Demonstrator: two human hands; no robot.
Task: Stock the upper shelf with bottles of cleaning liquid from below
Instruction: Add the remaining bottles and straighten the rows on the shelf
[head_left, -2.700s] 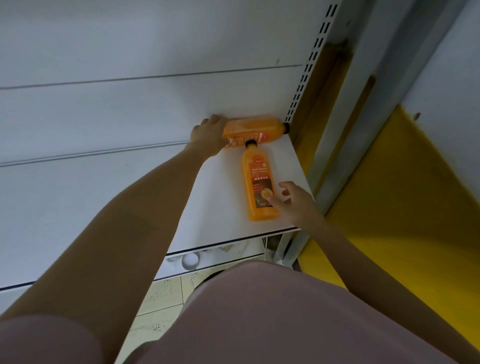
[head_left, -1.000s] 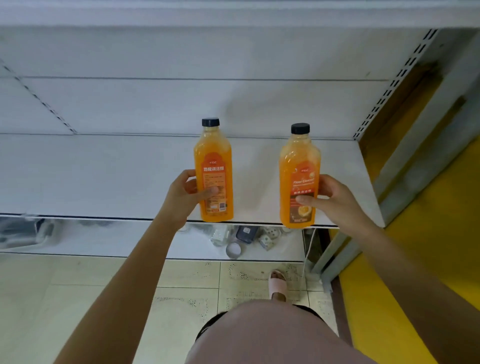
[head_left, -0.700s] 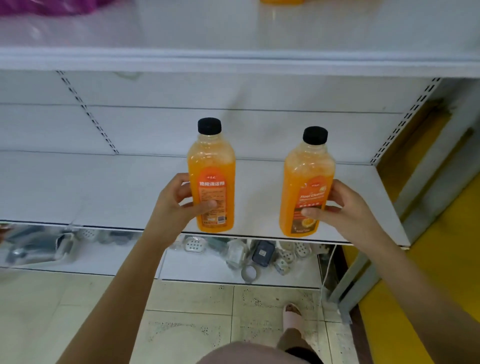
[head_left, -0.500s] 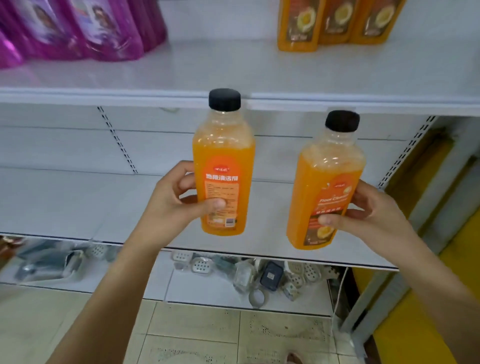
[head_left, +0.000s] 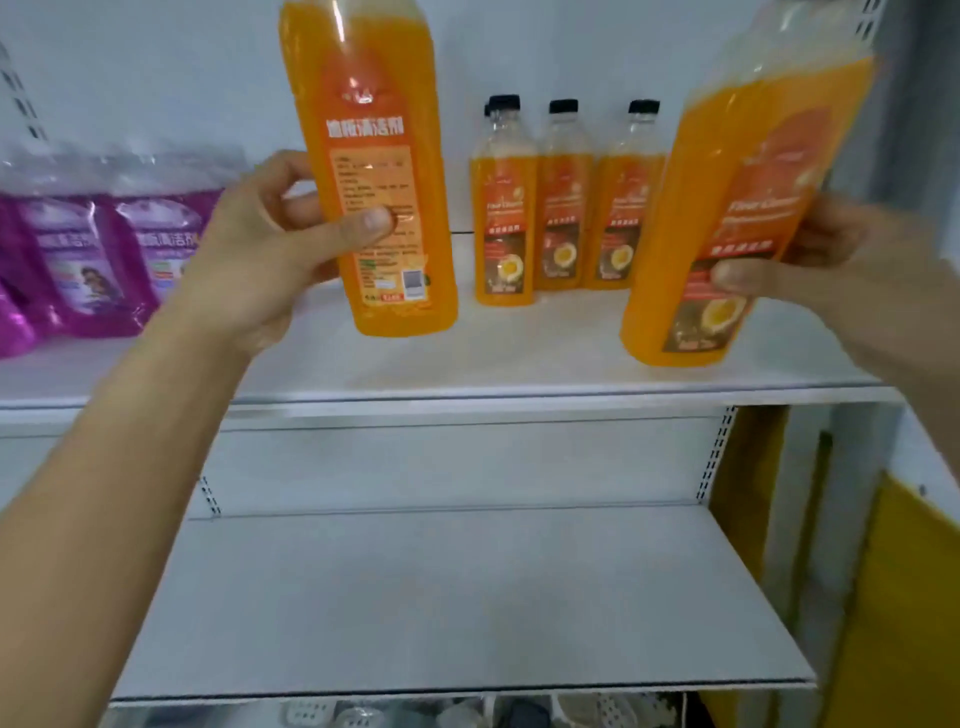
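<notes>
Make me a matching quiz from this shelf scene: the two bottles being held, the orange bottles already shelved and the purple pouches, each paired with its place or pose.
Things:
1. left bottle, gripped by the left hand
2. right bottle, gripped by the right hand
3. row of orange bottles
4. purple pouches

Places or poses:
A. left end of the upper shelf
B. clearly tilted, front label showing
C. standing at the shelf's back
D. near upright, small-print label showing

Pairs: 1-D, 2-B, 3-C, 4-A.

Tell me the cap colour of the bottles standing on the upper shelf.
Black caps, clearest in the head view.
</notes>
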